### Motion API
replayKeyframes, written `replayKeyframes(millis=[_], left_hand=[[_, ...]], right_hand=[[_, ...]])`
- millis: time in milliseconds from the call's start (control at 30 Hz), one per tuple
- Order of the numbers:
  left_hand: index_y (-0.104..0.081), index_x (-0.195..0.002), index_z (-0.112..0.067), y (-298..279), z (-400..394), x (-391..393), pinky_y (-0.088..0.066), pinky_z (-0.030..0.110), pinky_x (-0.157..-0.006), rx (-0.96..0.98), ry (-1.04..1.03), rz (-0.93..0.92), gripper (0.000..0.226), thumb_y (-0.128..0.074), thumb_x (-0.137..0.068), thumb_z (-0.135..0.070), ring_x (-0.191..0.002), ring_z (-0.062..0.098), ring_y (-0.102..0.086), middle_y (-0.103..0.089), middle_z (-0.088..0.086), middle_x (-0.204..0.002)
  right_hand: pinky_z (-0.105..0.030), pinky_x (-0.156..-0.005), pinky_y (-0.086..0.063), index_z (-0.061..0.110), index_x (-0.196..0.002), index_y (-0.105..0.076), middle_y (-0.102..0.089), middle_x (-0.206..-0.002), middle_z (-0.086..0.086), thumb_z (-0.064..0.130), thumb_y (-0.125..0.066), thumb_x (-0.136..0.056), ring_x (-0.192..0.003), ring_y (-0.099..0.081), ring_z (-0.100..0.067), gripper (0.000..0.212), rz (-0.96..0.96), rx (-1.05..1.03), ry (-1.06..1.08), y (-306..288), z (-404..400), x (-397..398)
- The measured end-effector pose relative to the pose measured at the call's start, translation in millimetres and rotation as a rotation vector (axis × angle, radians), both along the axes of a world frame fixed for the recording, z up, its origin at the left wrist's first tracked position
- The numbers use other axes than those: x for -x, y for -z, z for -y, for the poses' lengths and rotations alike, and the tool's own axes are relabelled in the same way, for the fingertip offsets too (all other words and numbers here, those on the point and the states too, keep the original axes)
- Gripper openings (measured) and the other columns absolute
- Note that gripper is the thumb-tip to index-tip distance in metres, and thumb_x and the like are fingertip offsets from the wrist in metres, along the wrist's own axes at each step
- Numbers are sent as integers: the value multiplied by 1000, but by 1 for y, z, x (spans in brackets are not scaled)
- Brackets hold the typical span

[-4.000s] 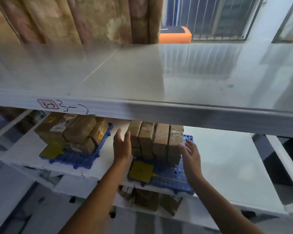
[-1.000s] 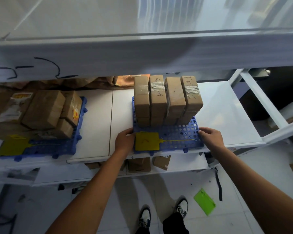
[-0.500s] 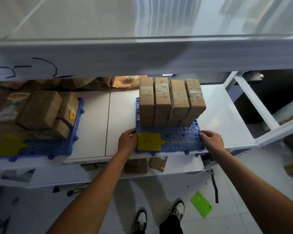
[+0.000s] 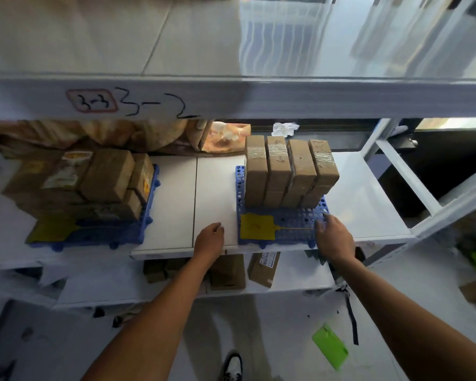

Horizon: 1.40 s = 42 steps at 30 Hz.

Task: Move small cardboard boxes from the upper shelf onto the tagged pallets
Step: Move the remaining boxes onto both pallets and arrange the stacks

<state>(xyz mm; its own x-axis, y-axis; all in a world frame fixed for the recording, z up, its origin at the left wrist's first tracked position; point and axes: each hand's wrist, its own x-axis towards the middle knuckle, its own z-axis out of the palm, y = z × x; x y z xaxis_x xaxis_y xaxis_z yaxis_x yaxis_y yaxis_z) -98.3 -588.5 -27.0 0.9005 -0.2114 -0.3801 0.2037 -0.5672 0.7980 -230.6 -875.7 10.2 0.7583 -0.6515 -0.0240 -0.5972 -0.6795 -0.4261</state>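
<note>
Fingers: those of the right hand (image 4: 334, 237) lie loosely spread on the near right corner of a blue pallet (image 4: 286, 221), pinching nothing; those of the left hand (image 4: 208, 239) are loosely curled over bare shelf just left of the pallet, holding nothing.
Rack: a white metal shelf (image 4: 215, 188) carries everything beyond the fingers; an upper shelf (image 4: 176, 37) spans above, its front lip marked "3-3" and "3-2".
Room: pale floor below the arms, with a green card (image 4: 331, 346) lying under the right forearm and a shoe (image 4: 232, 365) between the arms.
Far pallet: a second blue pallet (image 4: 138, 232) well left of the left hand, piled with brown boxes and bearing a yellow tag.
Boxes: four cardboard boxes (image 4: 289, 171) stand side by side on the pallet's far half, beyond both hands, long axes running away from the fingers, touching one another.
Tag: a yellow tag (image 4: 256, 226) lies flat on the pallet's near edge between the two hands, its thin tail pointing toward the right fingers.
</note>
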Motion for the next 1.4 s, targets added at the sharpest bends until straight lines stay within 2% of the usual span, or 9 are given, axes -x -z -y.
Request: replayKeyframes(millis=[167, 333, 433, 567, 800, 1000, 1200, 1300, 1400], left_hand=[[-55, -143, -11, -19, -58, 39, -40, 37, -113, 43, -154, 60, 41, -42, -106, -24, -134, 26, -51, -55, 9, -147], [-54, -144, -15, -42, -131, 79, -39, 32, -110, 49, -261, 129, 41, -42, -106, -27, -135, 23, -50, -54, 5, -148], [-58, -139, -14, -48, -172, 87, -40, 27, -101, 72, -366, 132, 38, -44, -106, -28, -130, 25, -53, -57, 7, -144], [-55, -142, -10, -52, -221, 85, -38, 25, -99, 196, -542, 164, 39, -46, -107, -25, -134, 24, -50, -54, 7, -148], [-55, -142, -12, -31, -304, 13, -41, 28, -95, 347, -671, 185, 38, -51, -105, -23, -118, 11, -51, -55, 4, -145], [-64, -112, -43, -24, -378, -61, -48, 37, -89, 394, -759, 249, 19, -62, -97, -32, -113, 21, -62, -65, -5, -120], [-40, -152, -34, -48, -410, -130, -42, 20, -92, 400, -632, 355, 65, -68, -93, -43, -134, 7, -41, -41, -9, -153], [-37, -153, -34, -52, -412, -157, -41, 27, -98, 351, -563, 354, 69, -63, -93, -55, -137, 10, -40, -39, -5, -157], [-48, -146, -28, -49, -412, -166, -48, 37, -102, 342, -530, 383, 55, -61, -97, -48, -132, 18, -52, -54, 0, -146]], right_hand=[[-47, -84, -52, 8, -115, -64, -69, -120, -21, 31, -43, -107, -105, -66, -42, 32, 61, 8, -122, -15, -64, -5], [-42, -81, -52, 12, -109, -63, -68, -108, -15, 31, -45, -109, -93, -63, -29, 26, 103, -134, -324, -21, -146, -11], [-51, -99, -53, 12, -129, -63, -68, -126, -17, 38, -46, -109, -116, -64, -33, 37, 141, -321, -349, -22, -202, -19], [-43, -111, -43, 14, -151, -51, -57, -151, -11, 43, -52, -107, -138, -53, -29, 53, 160, -468, -389, -18, -272, -39], [-31, -94, -45, 18, -151, -49, -59, -148, -8, 47, -52, -106, -129, -59, -23, 54, 182, -630, -359, 13, -363, -109], [-48, -114, -41, 19, -158, -37, -45, -161, -9, 44, -50, -107, -144, -46, -29, 58, 286, -686, -96, 13, -415, -168], [-34, -116, -33, 30, -162, -29, -34, -167, 5, 56, -48, -103, -147, -36, -12, 67, 556, -662, -204, -17, -434, -190], [-15, -104, -34, 31, -160, -35, -41, -154, 18, 52, -51, -104, -138, -39, 1, 61, 543, -641, -290, -28, -439, -210], [-26, -103, -47, 32, -151, -46, -52, -145, 14, 43, -52, -107, -124, -51, 3, 46, 535, -585, -310, -27, -441, -224]])
